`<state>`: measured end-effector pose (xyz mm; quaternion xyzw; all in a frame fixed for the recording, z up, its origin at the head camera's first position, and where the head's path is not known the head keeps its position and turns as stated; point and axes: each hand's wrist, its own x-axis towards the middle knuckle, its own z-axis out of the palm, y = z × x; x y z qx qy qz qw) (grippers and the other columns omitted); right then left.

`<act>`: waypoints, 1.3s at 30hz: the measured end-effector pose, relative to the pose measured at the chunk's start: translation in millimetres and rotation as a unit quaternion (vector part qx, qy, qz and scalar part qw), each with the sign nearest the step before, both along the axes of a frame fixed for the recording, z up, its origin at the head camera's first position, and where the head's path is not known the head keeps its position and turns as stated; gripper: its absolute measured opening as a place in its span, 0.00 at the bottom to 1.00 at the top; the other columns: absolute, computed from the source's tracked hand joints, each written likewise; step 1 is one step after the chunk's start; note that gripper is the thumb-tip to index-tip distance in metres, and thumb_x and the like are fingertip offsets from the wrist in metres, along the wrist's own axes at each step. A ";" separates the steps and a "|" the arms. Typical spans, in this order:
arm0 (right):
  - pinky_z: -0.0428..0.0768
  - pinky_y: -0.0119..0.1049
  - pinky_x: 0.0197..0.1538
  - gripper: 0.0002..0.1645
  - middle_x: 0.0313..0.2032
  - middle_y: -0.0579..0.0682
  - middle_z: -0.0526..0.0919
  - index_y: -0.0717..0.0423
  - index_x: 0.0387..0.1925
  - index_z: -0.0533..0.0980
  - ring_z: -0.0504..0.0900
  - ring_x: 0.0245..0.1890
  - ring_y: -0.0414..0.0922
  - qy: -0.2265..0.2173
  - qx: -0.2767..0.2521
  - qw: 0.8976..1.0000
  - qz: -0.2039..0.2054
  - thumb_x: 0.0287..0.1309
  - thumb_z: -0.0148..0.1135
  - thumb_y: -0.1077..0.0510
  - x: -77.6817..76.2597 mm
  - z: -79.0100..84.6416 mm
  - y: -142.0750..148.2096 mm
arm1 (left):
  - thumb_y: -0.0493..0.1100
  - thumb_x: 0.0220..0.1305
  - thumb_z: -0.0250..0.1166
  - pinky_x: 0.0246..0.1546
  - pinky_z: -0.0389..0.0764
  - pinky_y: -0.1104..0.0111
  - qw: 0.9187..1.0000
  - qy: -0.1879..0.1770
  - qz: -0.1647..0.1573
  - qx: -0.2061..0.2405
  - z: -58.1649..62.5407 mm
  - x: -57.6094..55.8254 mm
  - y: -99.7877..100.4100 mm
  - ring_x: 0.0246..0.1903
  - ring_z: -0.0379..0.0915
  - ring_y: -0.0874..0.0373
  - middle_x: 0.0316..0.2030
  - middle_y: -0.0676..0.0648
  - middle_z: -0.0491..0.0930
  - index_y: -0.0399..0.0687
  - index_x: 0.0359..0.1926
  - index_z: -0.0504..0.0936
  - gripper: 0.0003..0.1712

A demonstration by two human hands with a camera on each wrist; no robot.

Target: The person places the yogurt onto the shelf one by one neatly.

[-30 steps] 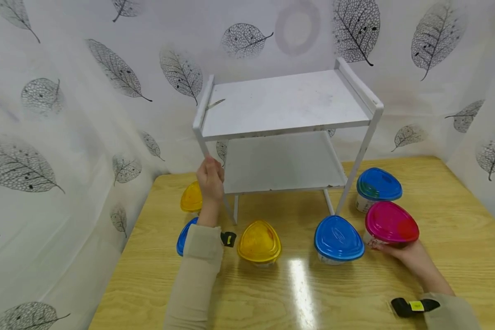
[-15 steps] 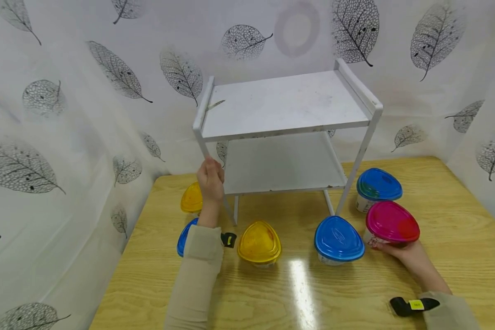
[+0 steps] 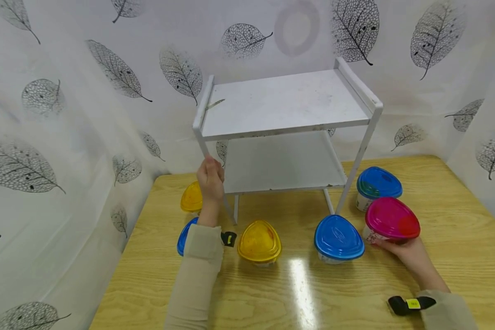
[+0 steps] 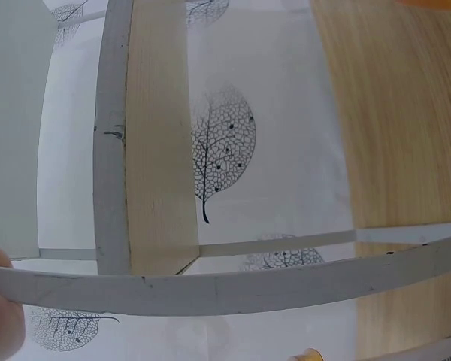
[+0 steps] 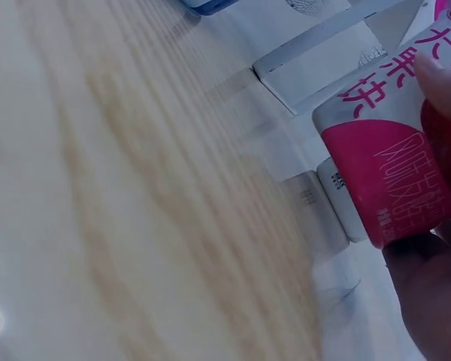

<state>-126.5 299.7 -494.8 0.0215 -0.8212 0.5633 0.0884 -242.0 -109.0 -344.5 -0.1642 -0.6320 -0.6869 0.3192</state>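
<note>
Left grip [image 3: 211,179] is clutching the white rack [image 3: 288,104] by its front leg [image 3: 202,145], maybe steadying it
Right grip [image 3: 409,256] is holding a tub [image 5: 387,169] below its pink lid [image 3: 389,216], probably keeping pressure off that

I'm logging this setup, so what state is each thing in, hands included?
White shelf: upright
Pink-lidded tub: lid on
Left hand: gripping the shelf's leg
Right hand: holding the pink-lidded tub
Front yellow-lidded tub: lid on
Front blue-lidded tub: lid on
Rear blue-lidded tub: lid on
Left yellow-lidded tub: lid on, partly hidden
Left blue-lidded tub: lid on, partly hidden
</note>
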 end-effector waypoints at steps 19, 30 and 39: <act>0.66 0.15 0.40 0.41 0.49 0.31 0.62 0.44 0.63 0.50 0.62 0.46 0.29 0.016 -0.011 0.999 -0.029 0.53 0.59 0.66 -2.0 23.7 -14.5 | 0.67 0.59 0.43 0.09 0.47 0.75 1.000 -0.005 0.005 0.001 0.1 0.4 -0.6 0.09 0.47 0.67 0.09 0.59 0.54 0.46 0.16 0.57 0.31; 0.70 0.18 0.38 0.39 0.51 0.38 0.65 0.44 0.62 0.54 0.64 0.47 0.34 0.019 -0.072 0.996 -0.044 0.53 0.61 0.59 -15.6 -17.2 8.1 | 0.67 0.60 0.42 0.09 0.49 0.76 1.000 0.008 0.007 -0.008 0.7 -1.2 -0.2 0.09 0.48 0.68 0.09 0.60 0.54 0.51 0.16 0.58 0.29; 0.70 0.17 0.37 0.36 0.47 0.35 0.66 0.46 0.60 0.56 0.64 0.45 0.33 0.020 -0.115 0.992 -0.038 0.54 0.57 0.67 -4.9 28.6 -17.3 | 0.67 0.60 0.42 0.09 0.48 0.75 1.000 0.008 0.008 -0.013 -0.1 -1.1 -0.8 0.09 0.47 0.68 0.09 0.60 0.54 0.44 0.15 0.57 0.32</act>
